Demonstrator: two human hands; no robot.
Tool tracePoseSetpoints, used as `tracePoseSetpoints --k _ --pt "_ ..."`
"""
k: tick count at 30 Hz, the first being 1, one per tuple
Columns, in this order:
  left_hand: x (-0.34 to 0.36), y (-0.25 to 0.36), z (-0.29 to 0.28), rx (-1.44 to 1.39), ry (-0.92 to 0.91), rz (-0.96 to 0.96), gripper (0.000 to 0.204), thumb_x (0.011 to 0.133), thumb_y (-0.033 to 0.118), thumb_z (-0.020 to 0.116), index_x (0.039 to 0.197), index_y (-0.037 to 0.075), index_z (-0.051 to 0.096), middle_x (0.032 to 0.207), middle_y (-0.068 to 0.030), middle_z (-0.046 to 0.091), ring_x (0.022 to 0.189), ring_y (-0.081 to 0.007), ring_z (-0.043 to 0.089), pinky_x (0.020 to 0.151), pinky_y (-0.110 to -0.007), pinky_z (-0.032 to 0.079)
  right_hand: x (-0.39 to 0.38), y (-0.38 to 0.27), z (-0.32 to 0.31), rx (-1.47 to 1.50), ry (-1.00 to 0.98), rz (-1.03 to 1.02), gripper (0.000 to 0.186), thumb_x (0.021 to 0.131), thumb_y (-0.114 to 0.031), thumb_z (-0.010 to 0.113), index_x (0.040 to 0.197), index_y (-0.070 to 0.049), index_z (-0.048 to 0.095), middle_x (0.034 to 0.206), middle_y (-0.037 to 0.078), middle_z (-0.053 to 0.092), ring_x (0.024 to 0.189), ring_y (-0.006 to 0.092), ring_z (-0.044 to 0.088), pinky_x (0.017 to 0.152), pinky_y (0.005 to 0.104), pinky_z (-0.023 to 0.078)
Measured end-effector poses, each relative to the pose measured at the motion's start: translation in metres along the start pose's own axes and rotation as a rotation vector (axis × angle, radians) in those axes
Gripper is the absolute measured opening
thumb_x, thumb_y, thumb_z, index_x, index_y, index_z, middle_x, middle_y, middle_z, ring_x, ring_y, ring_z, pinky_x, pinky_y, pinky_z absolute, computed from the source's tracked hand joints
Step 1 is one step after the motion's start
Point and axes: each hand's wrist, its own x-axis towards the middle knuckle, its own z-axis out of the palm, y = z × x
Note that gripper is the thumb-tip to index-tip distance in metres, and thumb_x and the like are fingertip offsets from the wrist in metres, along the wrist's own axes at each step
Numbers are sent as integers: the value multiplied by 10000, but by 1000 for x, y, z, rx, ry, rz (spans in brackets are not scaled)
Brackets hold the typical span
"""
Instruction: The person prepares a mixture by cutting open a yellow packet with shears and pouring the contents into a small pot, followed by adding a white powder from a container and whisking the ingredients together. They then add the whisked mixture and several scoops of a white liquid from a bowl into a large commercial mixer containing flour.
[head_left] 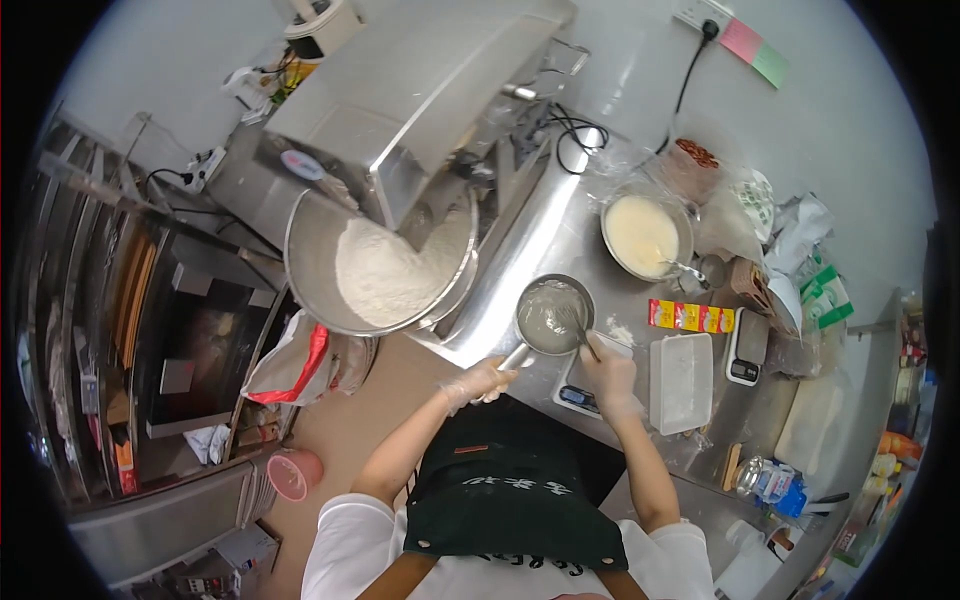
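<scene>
My left hand (486, 381), in a clear glove, is closed round the handle of a small metal saucepan (524, 338). Greyish, cloudy liquid (552, 308) fills part of the pan. My gloved right hand (610, 372) grips a whisk (572, 320), whose wires dip into the liquid at the pan's right side. Beneath and beside the right hand sits a kitchen scale (578, 396), partly covered by that hand and the pan. Farther left, a large steel mixer bowl (310, 290) holds white flour (380, 275) under the mixer head (420, 90).
Behind the pan, a metal bowl (684, 214) contains creamy yellow liquid. Right of my hand are a white rectangular tub (682, 384), yellow-red packets (690, 316) and a second scale (747, 347). Bags crowd the wall side. A pink bucket (293, 474) stands on the floor at left.
</scene>
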Motion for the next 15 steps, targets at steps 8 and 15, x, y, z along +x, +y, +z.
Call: tracePoseSetpoints --k 8,15 --pt "-1 -8 -4 -13 -50 27 290 953 289 601 1047 29 513 665 5 498 470 -77 451 412 -247 364 -4 -34 28 -63 117 11 278 841 -231 690 1101 -133 702 627 136 635 557 292 649 523 391 520" --pt "-2 -6 -5 64 14 55 309 945 290 606 1061 15 525 717 -2 528 503 -78 470 405 -239 375 -18 -53 22 66 77 44 223 853 -210 663 1041 -109 726 687 162 670 584 308 665 546 417 535"
